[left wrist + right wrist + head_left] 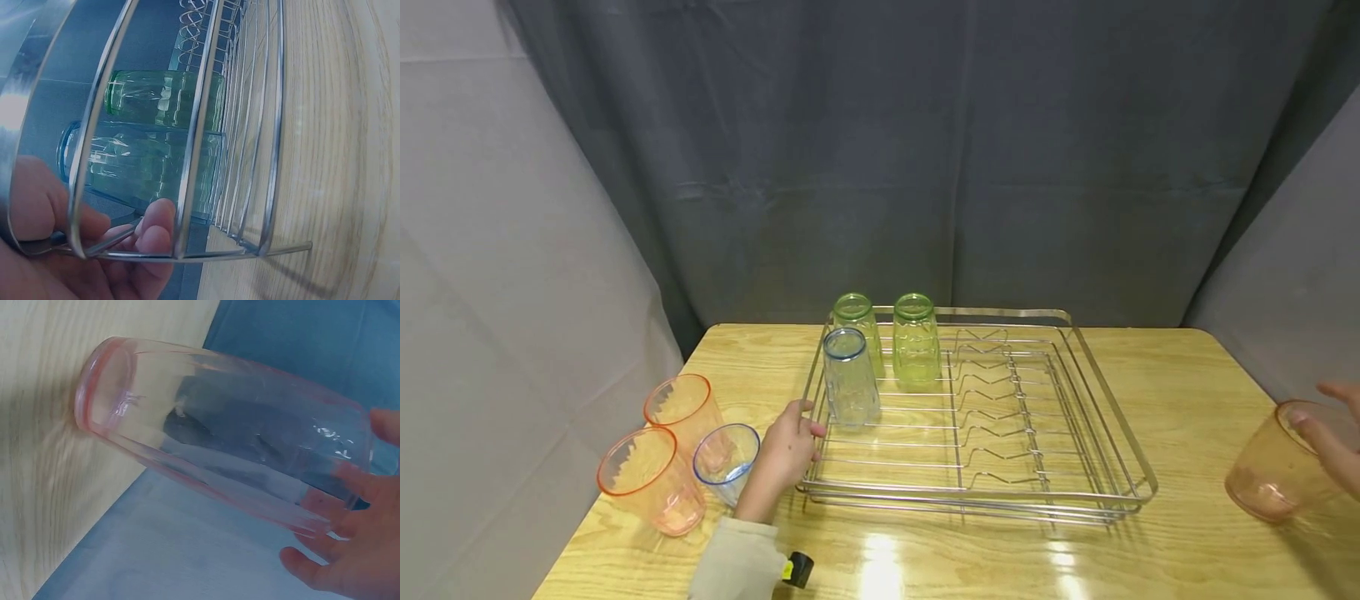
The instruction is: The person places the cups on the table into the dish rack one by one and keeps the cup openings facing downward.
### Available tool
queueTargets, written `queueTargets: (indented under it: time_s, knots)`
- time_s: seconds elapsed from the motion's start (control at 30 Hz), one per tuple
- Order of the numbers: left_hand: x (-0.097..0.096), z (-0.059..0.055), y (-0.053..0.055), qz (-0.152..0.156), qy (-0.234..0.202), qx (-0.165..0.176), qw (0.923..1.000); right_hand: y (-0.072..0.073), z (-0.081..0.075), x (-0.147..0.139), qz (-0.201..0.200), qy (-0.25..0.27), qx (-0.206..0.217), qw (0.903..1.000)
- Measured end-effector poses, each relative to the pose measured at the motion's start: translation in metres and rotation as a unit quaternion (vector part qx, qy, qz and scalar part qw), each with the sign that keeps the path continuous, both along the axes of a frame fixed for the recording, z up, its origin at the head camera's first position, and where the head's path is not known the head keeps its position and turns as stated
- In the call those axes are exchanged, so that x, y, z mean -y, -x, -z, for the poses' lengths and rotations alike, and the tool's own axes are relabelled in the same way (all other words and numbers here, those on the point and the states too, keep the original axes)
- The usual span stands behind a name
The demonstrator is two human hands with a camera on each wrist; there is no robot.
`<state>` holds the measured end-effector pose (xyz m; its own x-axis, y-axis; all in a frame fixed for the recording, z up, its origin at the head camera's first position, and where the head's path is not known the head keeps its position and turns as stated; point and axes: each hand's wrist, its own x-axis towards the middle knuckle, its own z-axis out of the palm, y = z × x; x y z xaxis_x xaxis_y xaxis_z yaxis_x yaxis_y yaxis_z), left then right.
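My left hand grips the left side rail of a wire dish rack, its fingers curled round the metal. Just inside that rail a blue glass stands upside down. Behind it, two green glasses are also inverted, one partly hidden by the blue one. At the far right my right hand is at the rim of an orange glass that stands on the table, mouth up. In the right wrist view, spread fingers lie around the mouth end of this glass, some seen through its wall.
Left of the rack, two orange glasses and a blue one stand mouth up, close to my left forearm. A dark curtain hangs behind the wooden table, with pale cloth at the sides.
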<state>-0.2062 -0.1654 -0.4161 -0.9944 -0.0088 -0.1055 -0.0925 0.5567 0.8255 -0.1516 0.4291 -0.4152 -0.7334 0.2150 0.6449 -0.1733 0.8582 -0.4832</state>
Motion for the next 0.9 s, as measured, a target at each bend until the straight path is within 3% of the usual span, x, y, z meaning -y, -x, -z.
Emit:
queueTargets:
  time_s: [0.07,0.23,0.43,0.7,0.9]
  knots:
    - [-0.001,0.0,0.0,-0.002,-0.001,0.0,1.0,0.002,0.006,-0.005,-0.004,-0.011,0.027,0.9996]
    - [-0.003,-0.001,0.001,-0.009,-0.003,0.001,1.0,0.007,0.019,-0.012,-0.014,-0.007,0.04,0.9991]
    - [-0.002,0.0,0.002,-0.013,-0.015,0.011,0.9998,0.005,0.015,-0.005,0.0,-0.001,0.071,0.9975]
    - [0.0,0.0,0.001,-0.01,-0.022,0.004,0.9997,0.012,0.015,-0.006,-0.018,-0.026,0.03,0.999]
    - [-0.001,0.001,0.0,-0.014,-0.022,0.007,0.9996,0.013,0.016,-0.004,-0.035,-0.03,0.093,0.9946]
